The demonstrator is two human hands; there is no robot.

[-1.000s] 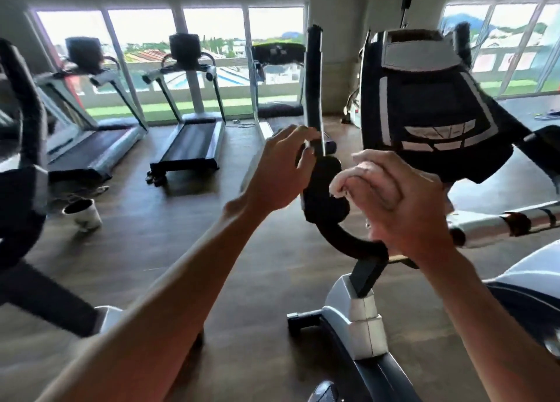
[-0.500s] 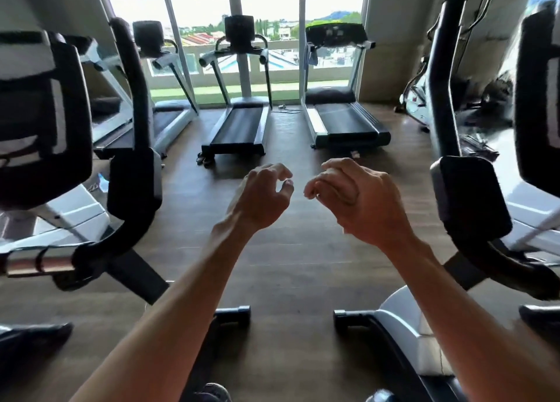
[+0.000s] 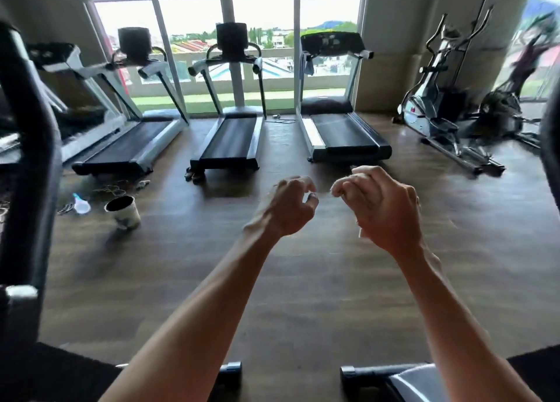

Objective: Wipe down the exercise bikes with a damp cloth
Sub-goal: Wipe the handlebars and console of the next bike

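Note:
Both of my arms reach forward over the wooden floor between two exercise bikes. My left hand [image 3: 289, 206] hangs in the air with loosely curled fingers and holds nothing. My right hand [image 3: 380, 206] is curled into a fist beside it. A pale sliver of the cloth [image 3: 359, 232] shows under its palm, and the rest is hidden. The left bike's black handlebar post [image 3: 31, 159] fills the left edge. The right bike's grey base [image 3: 403, 382] lies at the bottom, with a dark part [image 3: 551, 147] at the right edge. Neither hand touches a bike.
A white bucket [image 3: 123, 212] and a spray bottle [image 3: 80, 204] stand on the floor at the left, near loose cables. Three treadmills [image 3: 230, 141] line the windows ahead. An elliptical trainer [image 3: 445, 111] stands at the back right.
My view has swung left, away from the right bike's console and handlebar. Both hands have come off that bike and now hover over the floor.

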